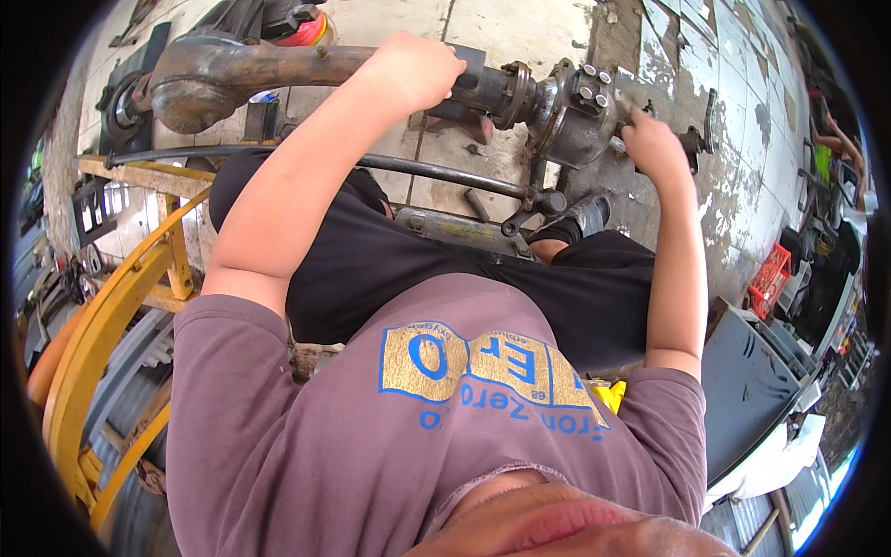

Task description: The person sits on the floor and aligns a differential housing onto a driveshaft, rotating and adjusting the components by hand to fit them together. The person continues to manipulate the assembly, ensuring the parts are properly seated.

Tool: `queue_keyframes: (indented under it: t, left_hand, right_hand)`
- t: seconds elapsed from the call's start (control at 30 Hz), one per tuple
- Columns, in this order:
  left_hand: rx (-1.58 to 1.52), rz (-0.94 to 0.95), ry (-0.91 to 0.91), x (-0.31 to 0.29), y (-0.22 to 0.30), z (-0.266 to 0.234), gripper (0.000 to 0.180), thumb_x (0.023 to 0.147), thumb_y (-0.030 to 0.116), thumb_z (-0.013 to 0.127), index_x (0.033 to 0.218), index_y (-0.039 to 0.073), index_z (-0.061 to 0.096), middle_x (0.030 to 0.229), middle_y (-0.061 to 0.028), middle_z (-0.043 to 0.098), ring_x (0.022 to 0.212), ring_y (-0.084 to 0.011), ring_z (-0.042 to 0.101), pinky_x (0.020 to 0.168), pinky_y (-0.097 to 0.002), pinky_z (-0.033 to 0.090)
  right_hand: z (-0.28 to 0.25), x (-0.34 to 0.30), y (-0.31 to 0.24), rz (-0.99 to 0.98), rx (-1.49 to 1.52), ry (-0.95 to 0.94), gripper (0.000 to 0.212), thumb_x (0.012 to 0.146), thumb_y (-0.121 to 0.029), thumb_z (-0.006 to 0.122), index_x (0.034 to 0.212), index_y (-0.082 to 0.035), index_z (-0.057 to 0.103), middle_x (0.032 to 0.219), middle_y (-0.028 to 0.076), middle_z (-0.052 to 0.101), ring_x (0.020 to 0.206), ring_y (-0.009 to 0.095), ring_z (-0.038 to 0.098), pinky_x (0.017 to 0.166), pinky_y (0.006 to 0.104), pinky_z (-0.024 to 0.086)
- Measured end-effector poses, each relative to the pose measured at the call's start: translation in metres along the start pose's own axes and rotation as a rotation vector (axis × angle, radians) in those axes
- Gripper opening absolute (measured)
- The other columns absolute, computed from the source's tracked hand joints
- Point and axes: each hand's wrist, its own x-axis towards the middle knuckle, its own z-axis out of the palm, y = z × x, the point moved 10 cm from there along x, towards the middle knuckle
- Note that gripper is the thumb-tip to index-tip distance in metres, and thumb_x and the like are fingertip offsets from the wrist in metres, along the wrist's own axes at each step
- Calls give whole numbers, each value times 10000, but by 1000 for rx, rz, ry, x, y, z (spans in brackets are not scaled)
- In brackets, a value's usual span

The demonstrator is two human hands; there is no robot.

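Observation:
A long, greasy vehicle axle (pixel 297 67) lies across in front of me, with a bulbous housing at its left end. My left hand (pixel 418 72) is closed over its tube near a dark sleeve, the fingertips partly hidden. To the right of that, the axle carries a flange (pixel 515 96) and a steering knuckle (pixel 574 121) with several shiny bolt heads on top. My right hand (pixel 657 148) is at the knuckle's right end, fingers bent in and slightly blurred; what they hold there is too small to make out. A tie rod (pixel 445 174) runs below the axle.
A yellow metal frame (pixel 121 316) stands close on my left. To my right are a grey metal cabinet (pixel 756 390) and a red plastic crate (pixel 769 280). Worn, paint-flaked tiles (pixel 742 139) cover the floor. My shoe (pixel 590 215) is beneath the tie rod end.

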Motion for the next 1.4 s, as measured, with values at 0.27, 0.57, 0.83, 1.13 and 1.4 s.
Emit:
queue_keyframes:
  t: [0.27,0.57,0.83,1.13,1.4]
  left_hand:
    - [-27,13,-1,1,2,-3,522,1010,281,745,1505,152,645,1570,-90,623,1367,-282,649,1133,-445,539]
    - [-10,19,7,-4,1,-8,503,1018,276,734,1502,169,649,1570,-89,622,1364,-287,650,1127,-444,544]
    - [-9,94,218,4,-5,1,339,998,296,750,1307,156,752,1215,-59,769,1144,-279,755,954,-462,624]
    - [-25,31,33,1,2,-6,518,1014,287,734,1506,154,645,1547,-81,642,1346,-291,660,1118,-457,548]
    - [-23,50,35,-3,0,-5,555,1014,273,736,1539,146,608,1566,-97,624,1349,-297,657,1130,-453,529]
  right_hand:
    - [-3,6,0,-99,24,135,625,989,-217,516,1563,29,518,1454,294,647,1284,463,656,1136,527,503]
    - [3,7,-3,-218,51,145,655,983,-220,524,1597,7,492,1455,291,648,1288,458,656,1134,527,506]
    - [-7,-5,-10,-163,-5,124,586,975,-199,556,1502,55,580,1423,313,656,1296,457,650,1136,501,504]
    - [12,-1,-10,-204,34,125,637,975,-210,561,1565,26,506,1388,296,684,1234,448,686,1084,531,536]
    - [-38,-27,-25,-262,71,359,687,954,-191,605,1631,-142,501,1518,182,645,1292,432,662,1110,523,537]
